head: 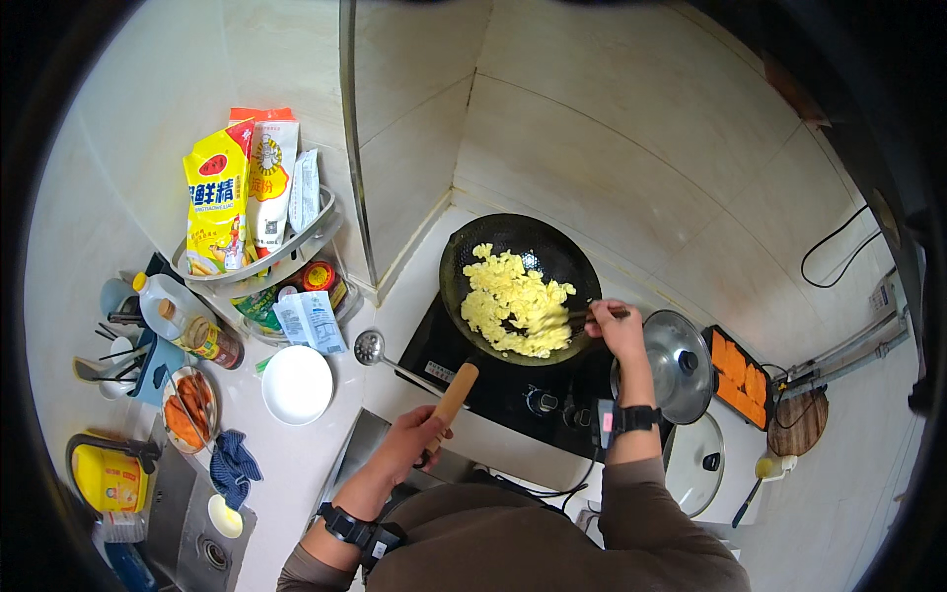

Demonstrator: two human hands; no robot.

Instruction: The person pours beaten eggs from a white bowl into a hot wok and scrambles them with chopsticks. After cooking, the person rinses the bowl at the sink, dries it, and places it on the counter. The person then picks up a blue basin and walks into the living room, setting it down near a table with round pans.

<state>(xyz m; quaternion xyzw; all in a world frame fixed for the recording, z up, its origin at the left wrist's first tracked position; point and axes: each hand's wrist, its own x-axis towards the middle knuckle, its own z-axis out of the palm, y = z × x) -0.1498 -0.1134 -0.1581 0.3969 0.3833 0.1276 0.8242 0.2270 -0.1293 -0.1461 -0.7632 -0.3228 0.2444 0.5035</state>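
My left hand (416,442) grips the wooden handle (456,392) of a dark wok (521,226), which sits on the black stove (473,403). Yellow scrambled egg pieces (499,296) lie spread over the wok's bottom. Over the wok's right rim, my right hand (615,325) is closed around the handle of a utensil (625,314); its far end is blurred among the eggs, so its kind cannot be told. Left of the stove are a white bowl (297,385) and a metal slotted ladle (369,348).
Glass lids (669,370) and a black tray of orange slices (740,379) stand to the right. At the left are a plate of orange-red food (194,414), a blue cloth (234,465), bottles (214,344), a sink (181,510) and a corner shelf (259,266) with seasoning bags.
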